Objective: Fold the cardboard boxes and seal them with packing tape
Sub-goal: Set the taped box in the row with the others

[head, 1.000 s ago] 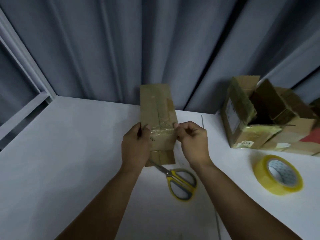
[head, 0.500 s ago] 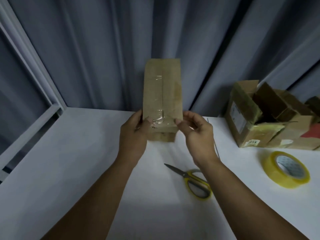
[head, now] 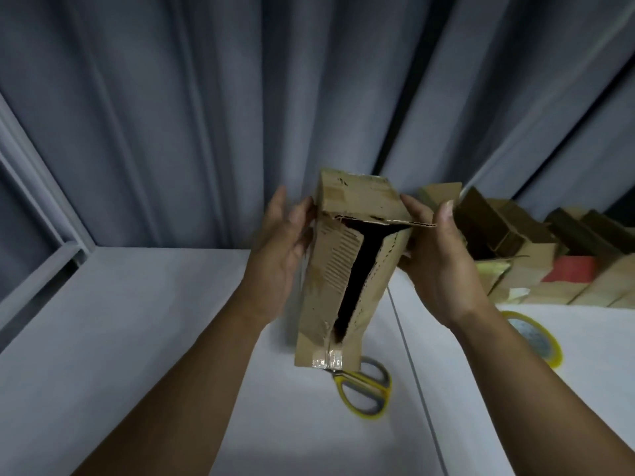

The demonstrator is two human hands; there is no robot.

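Observation:
I hold a narrow brown cardboard box (head: 326, 286) upright above the white table (head: 137, 338). Its side facing me gapes along a dark centre seam, and a short strip of clear tape joins the flaps at the bottom end. My left hand (head: 278, 255) presses the box's left side with nearly straight fingers. My right hand (head: 436, 259) grips the upper right corner, thumb by the top flap's edge. A yellow roll of packing tape (head: 539, 341) lies on the table to the right, partly hidden by my right forearm.
Yellow-handled scissors (head: 364, 389) lie on the table just below the box. A pile of cardboard boxes (head: 549, 266), one with a red patch, stands at the back right. Grey curtains hang behind the table and a window frame runs along the left.
I have turned the box over: the taped face seen before is gone, and the gaping seam now faces me. Both hands shifted up to the box's upper sides.

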